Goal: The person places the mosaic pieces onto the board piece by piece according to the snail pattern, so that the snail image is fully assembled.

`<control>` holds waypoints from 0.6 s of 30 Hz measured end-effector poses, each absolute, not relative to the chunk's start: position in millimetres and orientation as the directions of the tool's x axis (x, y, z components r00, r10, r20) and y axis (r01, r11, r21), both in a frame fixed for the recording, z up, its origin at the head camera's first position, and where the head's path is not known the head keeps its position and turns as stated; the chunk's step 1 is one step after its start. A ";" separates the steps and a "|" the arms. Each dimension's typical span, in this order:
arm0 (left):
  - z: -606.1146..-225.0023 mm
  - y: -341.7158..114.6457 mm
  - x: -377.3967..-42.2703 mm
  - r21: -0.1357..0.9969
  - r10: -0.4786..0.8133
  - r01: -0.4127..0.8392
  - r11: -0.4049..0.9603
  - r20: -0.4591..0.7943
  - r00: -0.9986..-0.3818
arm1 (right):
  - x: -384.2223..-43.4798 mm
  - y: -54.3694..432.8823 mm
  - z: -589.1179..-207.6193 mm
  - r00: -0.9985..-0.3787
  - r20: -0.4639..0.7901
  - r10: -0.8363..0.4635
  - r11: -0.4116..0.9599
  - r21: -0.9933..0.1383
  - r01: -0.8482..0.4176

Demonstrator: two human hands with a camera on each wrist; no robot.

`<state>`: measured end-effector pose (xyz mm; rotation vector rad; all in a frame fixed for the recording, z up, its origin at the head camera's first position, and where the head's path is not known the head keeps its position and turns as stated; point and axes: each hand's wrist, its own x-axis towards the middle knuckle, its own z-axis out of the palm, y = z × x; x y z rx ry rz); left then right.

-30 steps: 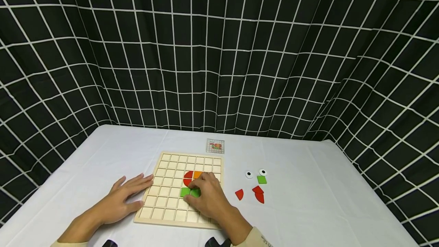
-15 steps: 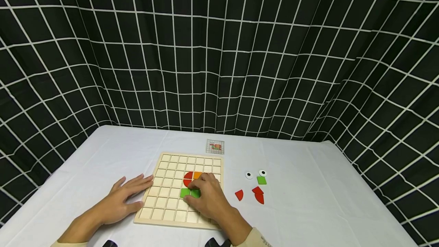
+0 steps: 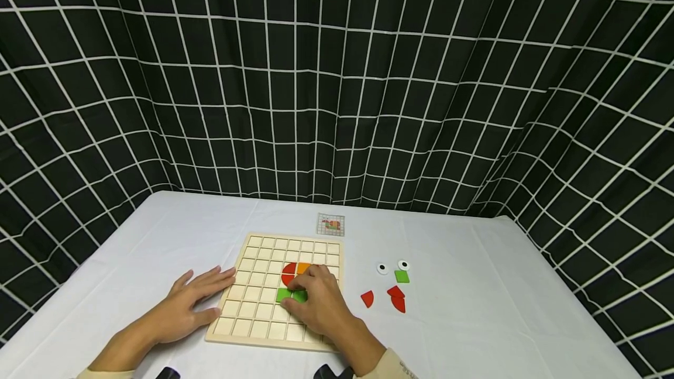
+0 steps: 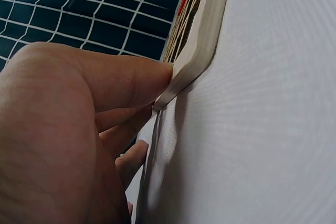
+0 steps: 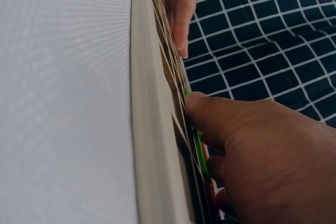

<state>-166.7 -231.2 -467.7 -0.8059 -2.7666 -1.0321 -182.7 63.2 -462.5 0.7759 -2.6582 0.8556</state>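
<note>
A square wooden grid board [image 3: 253,294] lies on the white tabletop. My left hand [image 3: 186,306] is spread flat beside it, thumb and fingertips touching its left rim; in the left wrist view the thumb [image 4: 136,80] rests against the board's corner. My right hand [image 3: 323,303] is over the board's right part, fingers bent, with thumb and index finger at a green square tile [image 3: 300,296]. Another green square tile [image 3: 283,295] sits to its left. Behind are red quarter-circle tiles [image 3: 288,274] and an orange tile [image 3: 303,268]; the right hand hides the rest.
Right of the board lie two round eye pieces [image 3: 382,269], a green tile [image 3: 402,276], a single red quarter-circle [image 3: 367,299] and a pair of overlapping red pieces [image 3: 398,300]. A small picture card [image 3: 330,224] lies behind the board. A black gridded curtain [image 3: 337,86] surrounds the table.
Almost nothing moves. My right thumb and index finger shift very slightly left at the green tiles; the left hand stays at the board's rim.
</note>
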 end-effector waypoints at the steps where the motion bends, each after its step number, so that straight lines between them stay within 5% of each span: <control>1: -467.8 -231.7 -166.5 0.588 0.445 0.500 0.636 0.249 -0.860 | -182.7 62.6 -462.4 -0.831 0.374 -0.413 0.687 -0.471 -0.553; 18: -467.8 -232.9 -167.0 0.575 0.457 0.519 0.632 0.264 -0.849 | -173.8 80.1 -416.8 -0.822 0.476 -0.312 0.540 -0.623 -0.566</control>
